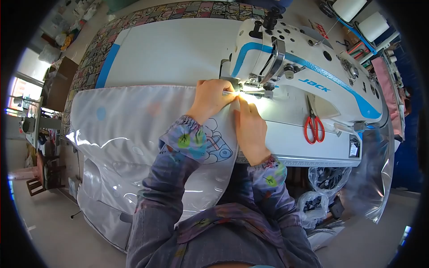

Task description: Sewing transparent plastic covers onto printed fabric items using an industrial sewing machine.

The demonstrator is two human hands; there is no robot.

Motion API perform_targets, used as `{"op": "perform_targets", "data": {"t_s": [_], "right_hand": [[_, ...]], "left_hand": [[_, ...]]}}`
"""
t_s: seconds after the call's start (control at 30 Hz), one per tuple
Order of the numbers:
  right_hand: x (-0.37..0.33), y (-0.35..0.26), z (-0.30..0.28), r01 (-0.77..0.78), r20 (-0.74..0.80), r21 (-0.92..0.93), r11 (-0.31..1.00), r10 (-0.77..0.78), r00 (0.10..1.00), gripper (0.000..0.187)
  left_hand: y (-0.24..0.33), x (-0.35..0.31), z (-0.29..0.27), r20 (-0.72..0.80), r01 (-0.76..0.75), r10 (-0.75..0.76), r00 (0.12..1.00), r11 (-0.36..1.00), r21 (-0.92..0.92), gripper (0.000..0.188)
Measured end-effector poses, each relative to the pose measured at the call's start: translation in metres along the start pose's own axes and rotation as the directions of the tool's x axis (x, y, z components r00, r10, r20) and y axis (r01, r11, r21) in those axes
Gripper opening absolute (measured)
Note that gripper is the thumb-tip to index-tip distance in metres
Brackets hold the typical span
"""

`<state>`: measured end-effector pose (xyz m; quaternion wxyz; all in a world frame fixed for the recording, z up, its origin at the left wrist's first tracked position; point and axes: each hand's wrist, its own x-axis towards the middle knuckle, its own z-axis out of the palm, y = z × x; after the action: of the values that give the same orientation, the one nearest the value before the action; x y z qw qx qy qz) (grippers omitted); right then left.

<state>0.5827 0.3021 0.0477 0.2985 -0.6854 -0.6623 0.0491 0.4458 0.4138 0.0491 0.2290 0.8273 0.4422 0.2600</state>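
A glossy white plastic sheet [134,107] with a printed cartoon picture drapes across the sewing machine's bed and down toward my lap. Its upper right corner lies under the lit needle area of the white and blue sewing machine [304,67]. My left hand [212,98] is closed at that corner, just left of the presser foot, with a thin pale edge or strip showing at its fingertips. Close beside it, my right hand [251,131] pinches the sheet's right edge in front of the needle, fingers pressed together. Glare hides the exact contact at the fingertips.
Red-handled scissors [314,127] lie on the machine bed, right of my right hand. White thread cones [373,27] stand at the far right. Plastic bags [315,207] hang below the table's front edge. A patterned cloth [96,49] covers the table behind.
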Motion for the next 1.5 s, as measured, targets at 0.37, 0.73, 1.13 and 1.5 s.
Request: {"op": "perform_targets", "data": {"t_s": [0.37, 0.73, 1.13, 1.5], "right_hand": [[0.007, 0.008, -0.004, -0.025, 0.159, 0.025, 0.999, 0.021, 0.987, 0.038], [0.025, 0.02, 0.0, -0.048, 0.22, 0.03, 0.998, 0.04, 0.975, 0.042], [0.024, 0.035, -0.007, -0.005, 0.154, 0.025, 1.0, 0.002, 0.988, 0.035], [0.055, 0.064, -0.064, 0.043, -0.168, 0.3, 0.953, 0.008, 0.986, 0.014]], "left_hand": [[0.003, 0.001, 0.005, 0.03, 0.082, -0.082, 0.996, 0.997, 0.009, 0.021], [0.001, 0.013, 0.013, -0.102, 0.083, -0.084, 0.991, 0.996, -0.013, 0.016], [0.004, 0.025, 0.016, -0.051, 0.172, -0.171, 0.984, 0.985, 0.014, 0.011], [0.0, 0.044, 0.017, -0.055, 0.193, -0.186, 0.981, 0.964, 0.185, 0.025]]}}
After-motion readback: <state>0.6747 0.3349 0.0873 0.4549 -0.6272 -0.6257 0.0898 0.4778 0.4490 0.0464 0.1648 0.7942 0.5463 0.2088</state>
